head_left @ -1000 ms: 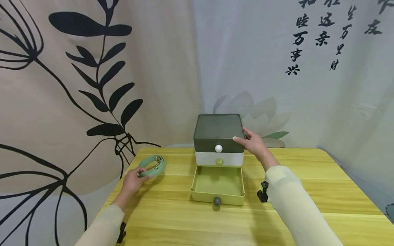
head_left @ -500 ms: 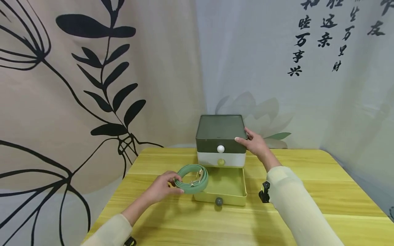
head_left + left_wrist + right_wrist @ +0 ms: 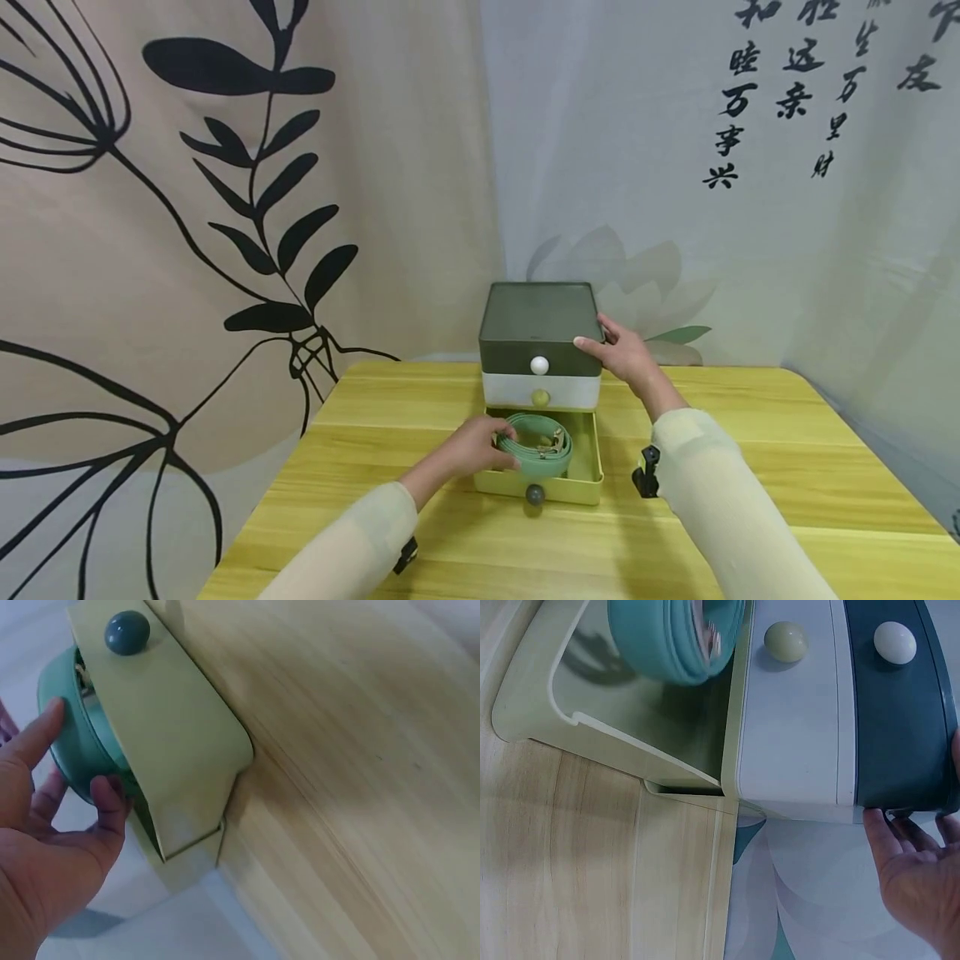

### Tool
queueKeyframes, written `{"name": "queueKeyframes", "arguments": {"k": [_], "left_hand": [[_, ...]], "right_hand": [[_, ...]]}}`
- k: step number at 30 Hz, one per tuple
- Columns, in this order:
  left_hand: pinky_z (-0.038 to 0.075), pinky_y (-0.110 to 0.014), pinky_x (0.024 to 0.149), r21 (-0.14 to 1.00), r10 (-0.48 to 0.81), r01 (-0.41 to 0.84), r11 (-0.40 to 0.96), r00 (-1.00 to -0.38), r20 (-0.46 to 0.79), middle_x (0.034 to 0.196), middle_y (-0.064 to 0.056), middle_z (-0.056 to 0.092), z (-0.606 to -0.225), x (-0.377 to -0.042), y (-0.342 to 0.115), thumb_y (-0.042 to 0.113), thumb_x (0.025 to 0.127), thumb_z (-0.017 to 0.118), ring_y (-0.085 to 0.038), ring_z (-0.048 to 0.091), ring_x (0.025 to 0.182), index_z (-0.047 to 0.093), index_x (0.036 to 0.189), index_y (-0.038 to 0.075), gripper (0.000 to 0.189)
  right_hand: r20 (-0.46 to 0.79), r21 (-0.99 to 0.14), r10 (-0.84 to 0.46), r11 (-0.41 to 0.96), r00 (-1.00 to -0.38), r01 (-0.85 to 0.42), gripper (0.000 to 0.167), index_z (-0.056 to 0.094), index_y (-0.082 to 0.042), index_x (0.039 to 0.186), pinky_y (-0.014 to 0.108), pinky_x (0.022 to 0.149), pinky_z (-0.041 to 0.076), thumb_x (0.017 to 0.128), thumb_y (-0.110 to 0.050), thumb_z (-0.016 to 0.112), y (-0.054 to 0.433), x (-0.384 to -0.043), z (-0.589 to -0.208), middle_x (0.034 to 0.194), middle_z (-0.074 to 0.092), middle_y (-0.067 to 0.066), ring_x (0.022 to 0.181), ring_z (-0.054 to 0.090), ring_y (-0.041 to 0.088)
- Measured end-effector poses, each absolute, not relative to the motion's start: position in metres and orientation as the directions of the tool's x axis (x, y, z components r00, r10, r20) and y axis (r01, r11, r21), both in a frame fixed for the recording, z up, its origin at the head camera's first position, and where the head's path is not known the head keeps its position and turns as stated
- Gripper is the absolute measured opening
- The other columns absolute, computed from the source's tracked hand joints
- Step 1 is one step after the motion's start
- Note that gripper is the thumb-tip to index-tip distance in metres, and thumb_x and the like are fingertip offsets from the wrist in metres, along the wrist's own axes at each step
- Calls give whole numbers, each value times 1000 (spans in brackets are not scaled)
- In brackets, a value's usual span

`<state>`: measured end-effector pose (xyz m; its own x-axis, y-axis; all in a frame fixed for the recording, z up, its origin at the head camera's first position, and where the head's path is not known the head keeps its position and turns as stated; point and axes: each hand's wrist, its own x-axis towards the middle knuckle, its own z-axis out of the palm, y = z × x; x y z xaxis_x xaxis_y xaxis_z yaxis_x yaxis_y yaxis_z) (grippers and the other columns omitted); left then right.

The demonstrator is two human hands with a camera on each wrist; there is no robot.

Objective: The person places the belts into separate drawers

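My left hand (image 3: 476,447) pinches a coiled green strap (image 3: 557,467) with gold-coloured clasps. The coil is held over the pulled-out bottom drawer (image 3: 585,492), which is pale yellow-green with a grey knob; in the left wrist view my thumb and fingers hold the strap (image 3: 64,750) at the drawer's rim. My right hand (image 3: 624,354) grips the front right corner of the drawer box (image 3: 540,312), its thumb at the top edge and its fingers along the side of the dark green top tier. In the right wrist view the strap (image 3: 660,645) overlaps the drawer's inside.
The box's white middle tier (image 3: 502,389) has a yellow-green knob and is closed, as is the top tier with its white knob (image 3: 539,365). All stand near the back of a wooden table (image 3: 750,467), before a printed curtain (image 3: 405,167).
My left hand has carried the strap rightward from the table's left side to over the open drawer. The right hand keeps its place on the box, and the head view has shifted slightly.
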<state>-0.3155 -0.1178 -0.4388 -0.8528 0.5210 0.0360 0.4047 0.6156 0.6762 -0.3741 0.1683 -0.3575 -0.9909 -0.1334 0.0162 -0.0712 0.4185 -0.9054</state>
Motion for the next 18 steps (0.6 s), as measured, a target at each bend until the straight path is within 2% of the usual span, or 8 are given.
{"name": "queueKeyframes", "arguments": {"k": [2,5,8,12,18], "left_hand": [[47,-27,64,640,512,418,645,-858,45,90,4,63,-444,-321,-111,20,81,84,-9,50,66,68,98,12,25],[48,-30,77,557,492,446,701,-867,77,95,2,65,-452,-325,-103,21,80,85,-13,55,80,70,98,11,25],[49,-37,83,531,453,438,725,-885,111,106,-6,64,-455,-322,-100,19,82,83,-21,58,94,71,104,7,28],[50,-41,79,612,351,394,686,-916,197,115,-14,62,-453,-306,-103,15,86,79,-28,59,97,69,115,3,33],[50,-33,76,731,208,372,572,-928,309,111,-7,63,-456,-270,-106,22,86,80,-25,59,96,68,115,6,35]], "right_hand": [[16,-906,-135,417,-991,-72,87,9,-18,161,52,112,32,97,-43,63,169,-374,-358,163,10,20,149,15,37],[17,-909,-138,410,-990,-73,87,9,-18,161,51,112,32,97,-43,63,169,-374,-359,163,9,20,149,15,37],[16,-909,-136,411,-991,-71,87,9,-18,161,51,112,32,97,-43,63,169,-374,-360,163,10,19,149,15,37],[17,-907,-134,414,-991,-72,87,10,-18,161,52,112,31,97,-44,62,169,-374,-360,163,10,19,149,15,37],[21,-910,-135,408,-991,-75,86,9,-17,161,52,112,31,98,-42,62,169,-374,-358,163,9,20,149,14,37]]}}
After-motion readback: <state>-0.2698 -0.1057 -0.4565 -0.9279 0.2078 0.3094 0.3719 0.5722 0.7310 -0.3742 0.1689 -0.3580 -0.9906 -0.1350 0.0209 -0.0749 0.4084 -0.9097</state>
